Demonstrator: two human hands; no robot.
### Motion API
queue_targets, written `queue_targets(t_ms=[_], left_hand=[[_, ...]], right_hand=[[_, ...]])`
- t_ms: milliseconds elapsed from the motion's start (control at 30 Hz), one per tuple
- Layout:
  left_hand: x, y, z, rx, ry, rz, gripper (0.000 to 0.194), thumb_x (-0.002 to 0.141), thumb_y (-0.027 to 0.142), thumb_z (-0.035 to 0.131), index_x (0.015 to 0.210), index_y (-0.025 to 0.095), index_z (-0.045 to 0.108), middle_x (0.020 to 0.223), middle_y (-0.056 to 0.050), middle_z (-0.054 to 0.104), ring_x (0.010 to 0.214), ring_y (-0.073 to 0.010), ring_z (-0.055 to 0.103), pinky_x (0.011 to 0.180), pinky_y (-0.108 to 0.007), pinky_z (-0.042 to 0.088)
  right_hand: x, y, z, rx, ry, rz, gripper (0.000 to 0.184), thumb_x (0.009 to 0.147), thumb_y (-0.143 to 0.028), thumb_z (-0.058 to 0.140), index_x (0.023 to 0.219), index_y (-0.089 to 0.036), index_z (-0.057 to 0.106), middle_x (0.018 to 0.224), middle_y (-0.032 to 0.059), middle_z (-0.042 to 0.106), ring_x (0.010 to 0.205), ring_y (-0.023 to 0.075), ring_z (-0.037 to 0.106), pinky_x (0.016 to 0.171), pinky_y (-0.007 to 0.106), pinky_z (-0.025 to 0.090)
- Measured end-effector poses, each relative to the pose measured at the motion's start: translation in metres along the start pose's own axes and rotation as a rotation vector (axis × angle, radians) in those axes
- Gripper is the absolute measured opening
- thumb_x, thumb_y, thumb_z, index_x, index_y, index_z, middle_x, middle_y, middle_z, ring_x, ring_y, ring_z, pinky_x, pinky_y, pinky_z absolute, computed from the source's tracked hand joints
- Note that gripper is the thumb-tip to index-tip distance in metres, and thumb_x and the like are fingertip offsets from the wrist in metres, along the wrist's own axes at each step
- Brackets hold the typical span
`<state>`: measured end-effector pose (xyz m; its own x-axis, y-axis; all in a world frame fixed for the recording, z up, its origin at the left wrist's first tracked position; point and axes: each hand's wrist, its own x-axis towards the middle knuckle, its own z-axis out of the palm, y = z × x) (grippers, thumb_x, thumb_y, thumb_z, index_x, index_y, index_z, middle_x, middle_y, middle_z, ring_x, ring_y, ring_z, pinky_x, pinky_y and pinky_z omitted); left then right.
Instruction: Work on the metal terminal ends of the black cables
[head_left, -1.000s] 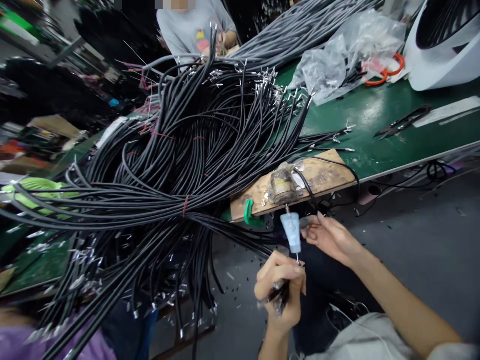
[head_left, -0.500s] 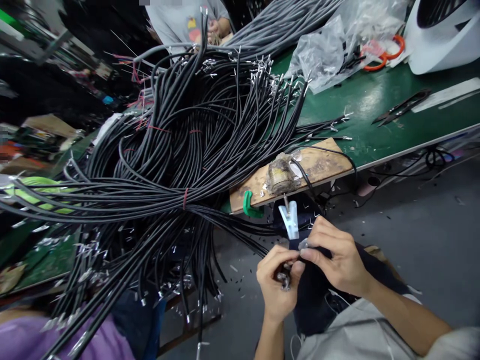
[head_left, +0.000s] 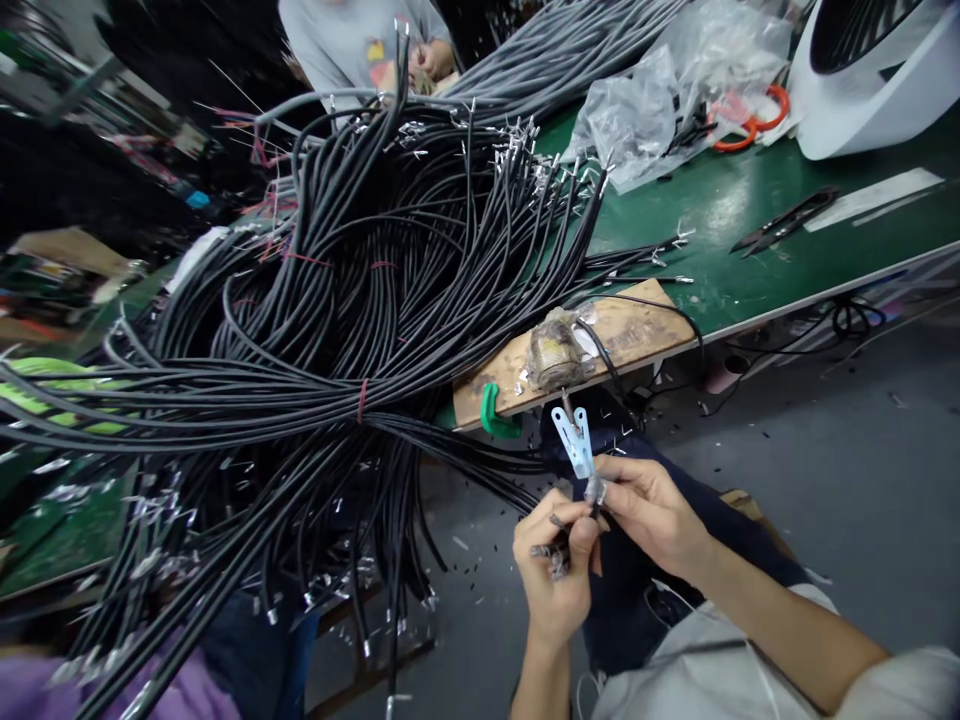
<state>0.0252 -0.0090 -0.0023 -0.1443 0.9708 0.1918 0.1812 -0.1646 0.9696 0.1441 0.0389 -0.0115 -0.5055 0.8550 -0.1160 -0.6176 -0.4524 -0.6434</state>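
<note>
A light blue clothespin (head_left: 574, 442) hangs by its handle end from the metal shaft of a tape-wrapped block (head_left: 556, 352) on the wooden board. Just below its jaws is a greyish, frayed-looking cable end (head_left: 595, 490), seemingly shielding; whether the jaws touch it I cannot tell. My right hand (head_left: 651, 512) is closed, thumb and fingers pinching at that end. Closed as well, my left hand (head_left: 553, 565) grips dark cables; short ends (head_left: 551, 552) poke out of its palm, and its thumb and forefinger meet just under the frayed end.
A big heap of black cables (head_left: 360, 300) with silvery ends covers the green table (head_left: 727, 215). A green clamp (head_left: 495, 412) sits on the board (head_left: 645, 320). Snips (head_left: 784, 222), orange-handled scissors (head_left: 742, 125) and a plastic bag (head_left: 630, 120) lie rightward. Another person (head_left: 360, 45) sits opposite.
My right hand moved from beside the clothespin down to my left hand, then both rose slightly, bringing the frayed end near the clothespin's jaws. The wire earlier at the jaws is gone from there.
</note>
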Motion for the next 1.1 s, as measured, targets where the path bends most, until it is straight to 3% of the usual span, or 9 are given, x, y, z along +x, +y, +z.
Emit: queue_targets(t_ms=[133,233,367,600,700,800,933,1033,1100], left_hand=[[0.003,0.009,0.0,0.101,-0.021,-0.03,0.026,0.09,0.02,0.053,0.066,0.016,0.061,0.051,0.004,0.047,0.044,-0.008,0.043,0.047,-0.02,0.032],[0.002,0.009,0.001,0.186,0.019,-0.03,0.023,0.086,0.021,0.058,0.064,0.016,0.059,0.051,0.003,0.047,0.05,-0.0103,0.045,0.051,-0.022,0.032],[0.001,0.006,0.005,0.247,0.09,0.012,0.015,0.081,0.019,0.064,0.067,0.016,0.059,0.058,0.003,0.048,0.052,-0.0102,0.045,0.051,-0.022,0.033],[0.003,0.007,0.014,0.308,0.134,0.078,0.019,0.078,0.016,0.068,0.064,0.016,0.055,0.061,0.003,0.051,0.054,-0.0093,0.047,0.053,-0.02,0.035],[0.002,0.01,0.014,0.326,0.114,0.046,0.016,0.081,0.019,0.064,0.067,0.016,0.059,0.059,0.003,0.051,0.053,-0.0097,0.047,0.051,-0.021,0.033],[0.001,0.012,0.011,0.275,0.076,-0.02,0.025,0.088,0.024,0.056,0.065,0.016,0.059,0.057,0.002,0.051,0.052,-0.0106,0.047,0.051,-0.022,0.032],[0.0,0.013,0.007,0.186,0.014,-0.1,0.036,0.093,0.027,0.048,0.059,0.016,0.055,0.055,0.001,0.048,0.05,-0.0102,0.045,0.05,-0.023,0.031],[0.0,0.012,0.004,0.184,0.002,-0.163,0.038,0.092,0.03,0.049,0.057,0.016,0.052,0.054,0.002,0.045,0.049,-0.0095,0.044,0.048,-0.022,0.03],[0.0,0.012,0.003,0.179,0.006,-0.195,0.038,0.092,0.031,0.049,0.057,0.016,0.052,0.053,0.002,0.045,0.048,-0.0093,0.045,0.048,-0.022,0.03]], right_hand=[[-0.003,-0.013,-0.008,-0.36,0.064,-0.186,0.018,0.085,-0.033,0.063,0.088,-0.015,0.066,0.08,0.0034,0.06,0.07,0.0124,0.055,0.063,0.024,0.048],[-0.006,-0.023,-0.009,-0.663,0.126,-0.323,0.027,0.077,-0.024,0.07,0.102,-0.019,0.063,0.089,0.0042,0.065,0.076,0.0145,0.059,0.07,0.026,0.051],[-0.014,-0.031,-0.002,-0.94,0.311,-0.433,0.024,0.076,-0.018,0.07,0.097,-0.02,0.059,0.082,0.002,0.069,0.073,0.0154,0.066,0.071,0.025,0.053],[-0.021,-0.033,0.014,-1.294,0.388,-0.666,0.013,0.079,-0.011,0.063,0.088,-0.02,0.06,0.074,0.0012,0.072,0.064,0.0152,0.069,0.072,0.026,0.055],[-0.018,-0.03,0.012,-1.234,0.462,-0.641,0.013,0.076,-0.01,0.062,0.085,-0.019,0.062,0.069,0.0014,0.068,0.058,0.0142,0.063,0.064,0.027,0.054],[-0.011,-0.029,0.003,-0.912,0.411,-0.386,0.009,0.072,-0.013,0.064,0.079,-0.018,0.062,0.067,0.0009,0.064,0.058,0.0128,0.06,0.055,0.023,0.051],[-0.003,-0.029,-0.012,-0.457,0.24,-0.186,0.011,0.074,-0.021,0.068,0.083,-0.016,0.064,0.078,0.004,0.069,0.073,0.015,0.067,0.07,0.025,0.056],[-0.002,-0.029,-0.013,-0.331,0.097,-0.161,0.027,0.071,-0.022,0.074,0.096,-0.018,0.064,0.091,0.0065,0.072,0.086,0.0175,0.07,0.08,0.029,0.057],[-0.002,-0.029,-0.01,-0.323,0.085,-0.122,0.03,0.068,-0.021,0.078,0.094,-0.018,0.063,0.086,0.0065,0.074,0.083,0.0188,0.071,0.079,0.031,0.058]])
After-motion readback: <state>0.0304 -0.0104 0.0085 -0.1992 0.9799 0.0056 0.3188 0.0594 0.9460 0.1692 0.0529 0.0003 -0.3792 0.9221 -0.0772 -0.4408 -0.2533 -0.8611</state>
